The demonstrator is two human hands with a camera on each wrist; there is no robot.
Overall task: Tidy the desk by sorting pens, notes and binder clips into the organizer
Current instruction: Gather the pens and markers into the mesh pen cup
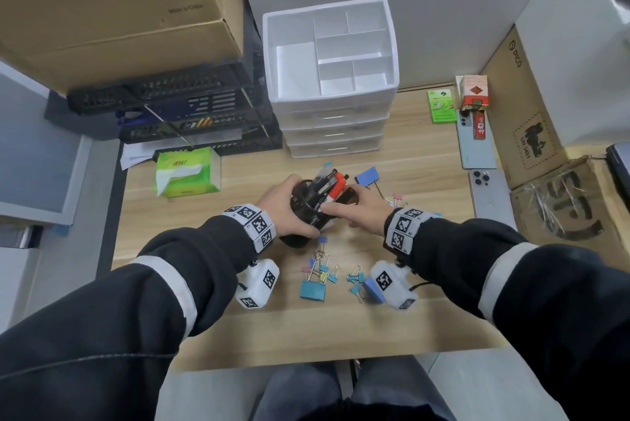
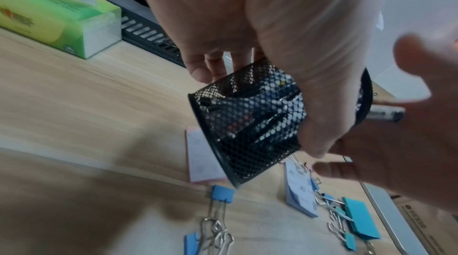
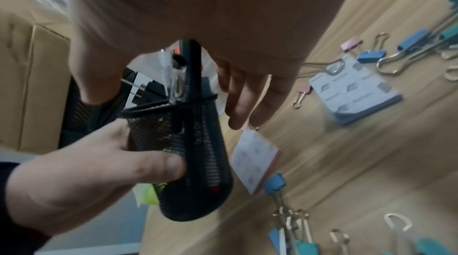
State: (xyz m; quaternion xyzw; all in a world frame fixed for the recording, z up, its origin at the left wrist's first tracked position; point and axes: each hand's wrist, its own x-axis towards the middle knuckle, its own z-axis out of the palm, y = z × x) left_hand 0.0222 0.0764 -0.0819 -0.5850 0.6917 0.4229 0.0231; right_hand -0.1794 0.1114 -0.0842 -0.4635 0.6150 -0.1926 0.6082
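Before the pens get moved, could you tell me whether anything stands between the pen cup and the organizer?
Nothing visible does. The left hand holds the pen cup just before the organizer; the desk strip between them is bare, and the top compartments are open.

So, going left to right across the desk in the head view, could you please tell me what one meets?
Tissue pack → left hand gripping the mesh pen cup → right hand → grey phone → cardboard box.
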